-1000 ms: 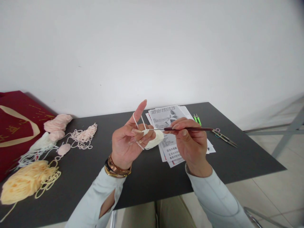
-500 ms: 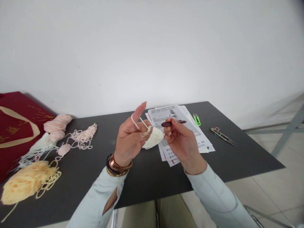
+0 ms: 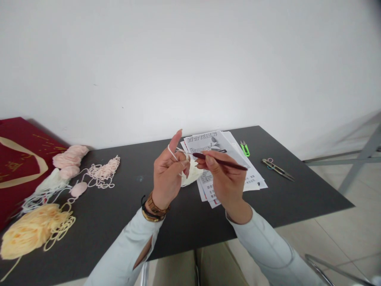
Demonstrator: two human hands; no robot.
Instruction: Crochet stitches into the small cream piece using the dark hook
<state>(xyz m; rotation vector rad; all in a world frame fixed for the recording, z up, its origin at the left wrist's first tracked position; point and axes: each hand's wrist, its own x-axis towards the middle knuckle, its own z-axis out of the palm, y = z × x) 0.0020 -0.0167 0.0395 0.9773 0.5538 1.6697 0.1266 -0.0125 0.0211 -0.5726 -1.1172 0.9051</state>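
My left hand (image 3: 169,174) is raised over the table with its index finger pointing up and white yarn (image 3: 172,152) looped round that finger. Its thumb and other fingers pinch the yarn; any small stitched piece there is mostly hidden. My right hand (image 3: 225,174) grips a crochet hook with a dark brown handle (image 3: 226,161), held like a pen. The hook's thin metal tip points left and meets the yarn at the left fingertips. Behind both hands, a ball of cream-white yarn (image 3: 192,174) lies on the table, partly covered.
Printed sheets (image 3: 253,183) lie under my right hand on the dark table (image 3: 119,222). Green thread snips (image 3: 245,149) and metal snips (image 3: 278,170) are to the right. At left are yellow yarn (image 3: 26,230), pink yarn (image 3: 71,156), loose pink strands (image 3: 104,171) and a red bag (image 3: 18,174).
My right hand has rotated, so the hook handle now slants down to the right and shows its length. My left hand has shifted slightly right, and the yarn loop lies lower.
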